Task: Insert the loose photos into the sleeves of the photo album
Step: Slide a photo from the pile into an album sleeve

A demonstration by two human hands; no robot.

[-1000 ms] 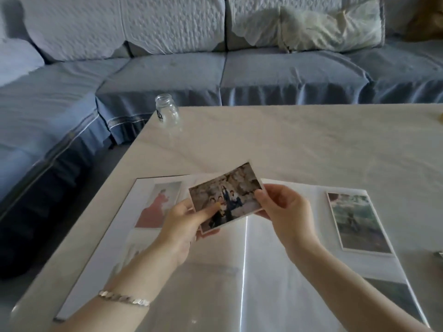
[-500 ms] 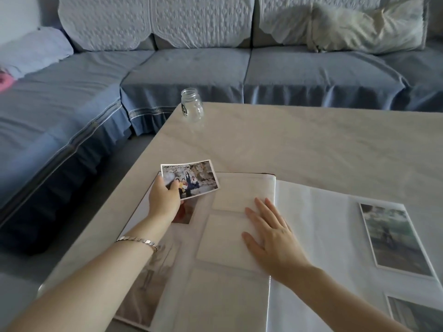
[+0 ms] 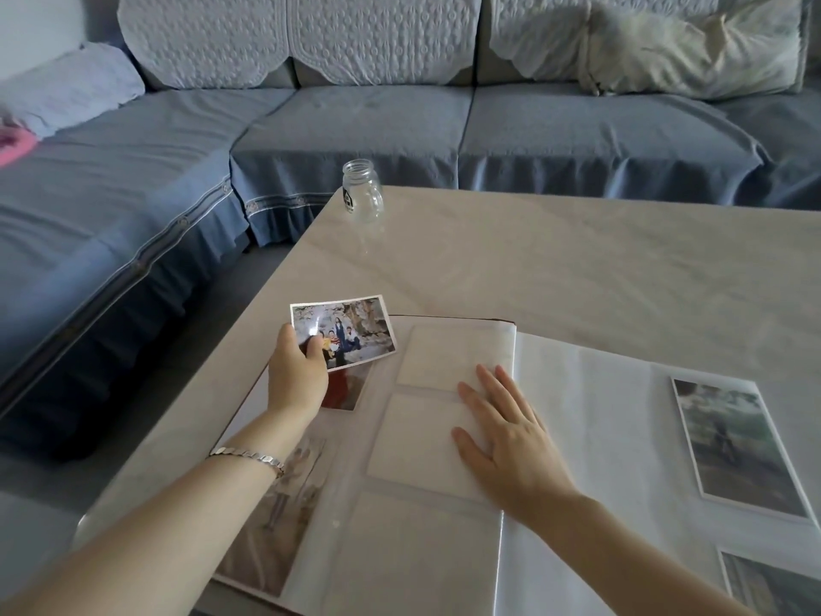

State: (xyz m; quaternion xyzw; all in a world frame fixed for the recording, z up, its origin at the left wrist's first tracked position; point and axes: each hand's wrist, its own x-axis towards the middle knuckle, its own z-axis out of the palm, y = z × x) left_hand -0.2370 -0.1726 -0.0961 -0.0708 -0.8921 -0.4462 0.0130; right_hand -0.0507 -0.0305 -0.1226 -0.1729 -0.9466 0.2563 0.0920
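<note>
An open photo album (image 3: 577,415) lies on the pale table. My left hand (image 3: 296,375) pinches a loose photo (image 3: 351,329) of several people, held over the album's top left corner. My right hand (image 3: 506,442) lies flat with straight fingers on the left page, pressing on blank sleeves (image 3: 413,437) beside the spine. A reddish photo (image 3: 344,389) sits in the upper left sleeve, partly hidden by my left hand, and a pale photo (image 3: 284,513) fills the sleeve below it. The right page holds two photos (image 3: 733,442) at its outer edge.
A small glass jar (image 3: 362,191) stands at the table's (image 3: 577,269) far left corner. A blue-grey sofa (image 3: 400,126) wraps round the far and left sides, with a pillow (image 3: 693,46) at the back right. The table's left edge drops to the floor.
One second ago both hands held the photo above the spine. My left hand has since carried it to the top left corner, and my right hand has let go and lies flat on the page.
</note>
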